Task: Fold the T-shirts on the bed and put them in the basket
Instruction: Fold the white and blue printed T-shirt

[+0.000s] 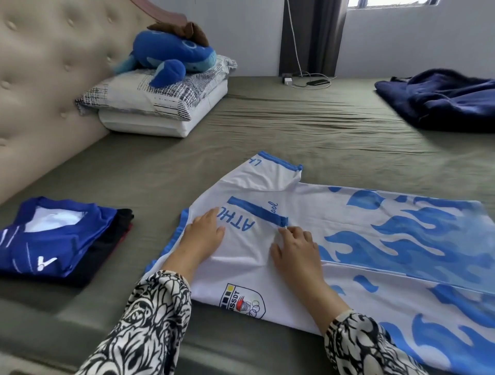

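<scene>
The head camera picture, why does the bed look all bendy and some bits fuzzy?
In the head view, the wide-angle lens bows the bed's near edge and tilts the tufted headboard; soft daylight from the window leaves only faint shadows; the white and blue T-shirt under both hands is fairly sharp, while the patterned sleeves at the bottom look smeared.

Soft, even daylight from window (393, 3) at top right. Shadows faint, no glare. Wide-angle bowing bends headboard (40, 80) at left edge. Patterned sleeves (139, 329) slightly blurred at bottom; centre sharp.
</scene>
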